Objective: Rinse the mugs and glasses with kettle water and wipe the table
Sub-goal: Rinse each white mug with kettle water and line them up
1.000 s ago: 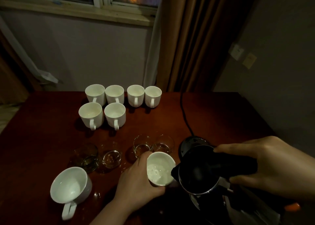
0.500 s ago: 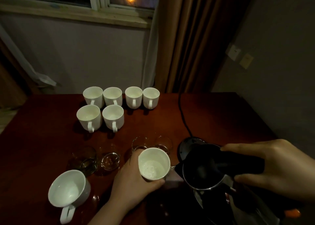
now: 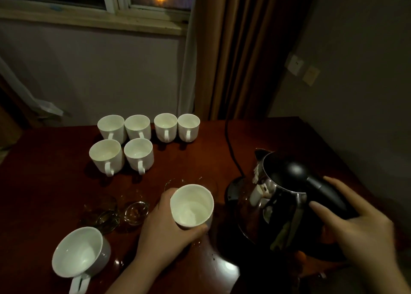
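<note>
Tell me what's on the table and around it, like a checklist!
Surface: dark red-brown wooden table, a wet-looking shine at its near edge.
Job's things: six upright white ceramic mugs at the back; one tilted white mug near left; clear drinking glasses; black and steel electric kettle.
Clutter: nothing seen.
Grippers: left hand holds a white mug; right hand grips the kettle handle.
Cables: black power cord runs to the kettle base.
Surroundings: brown curtain, window, wall sockets.
</note>
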